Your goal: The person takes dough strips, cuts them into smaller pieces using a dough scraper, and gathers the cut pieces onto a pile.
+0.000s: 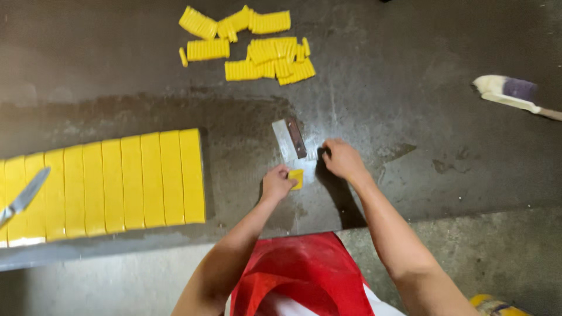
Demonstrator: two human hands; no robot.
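On dark slab, left hand (276,182) pinching yellow piece (297,178), right hand (342,159) on cleaver (288,139)

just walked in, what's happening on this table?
A person is working on a dark table. The left hand holds a small yellow piece, and the right hand rests by a metal scraper lying flat. A yellow slab cut into strips sits on the left, with a knife over its far end. Ridged cut pieces are piled at the top; a brush lies to the right.
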